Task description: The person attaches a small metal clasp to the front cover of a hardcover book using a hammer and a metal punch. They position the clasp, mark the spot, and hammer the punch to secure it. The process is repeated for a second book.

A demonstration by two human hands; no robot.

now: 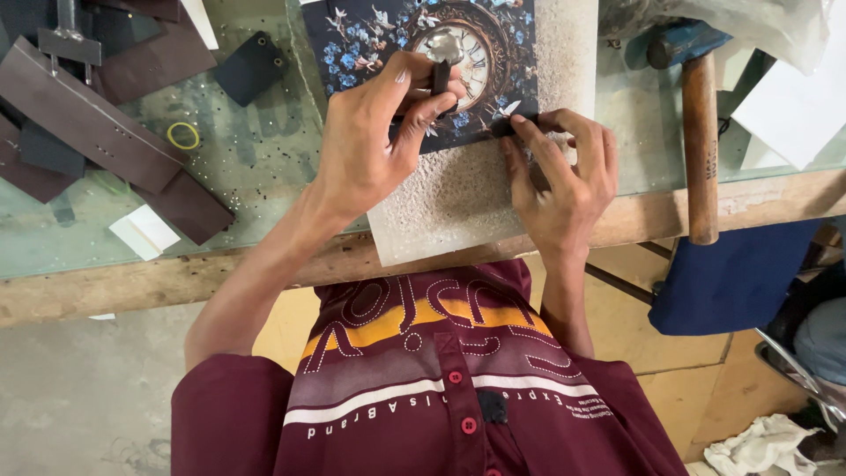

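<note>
Printed sheet [370, 40], dark with blue flowers and a clock face, lies on a pale speckled slab [449, 198] at the near edge of the glass-topped bench [256, 159]. The left hand [370, 145] grips a short dark punch [440, 75] upright on the sheet, fingers curled round it. The right hand [564, 176] pinches the sheet's near edge just beside the punch, fingertips closed on it. Both hands sit over the slab, close together. A hammer [701, 132] with a wooden handle lies to the right, well apart from the hands. To the left lie brown leather strips [88, 123], a yellow ring [183, 135] and a small dark tag [251, 66]. A bare wooden rail [132, 286] fronts the bench; below it, a grey floor [79, 397].
</note>
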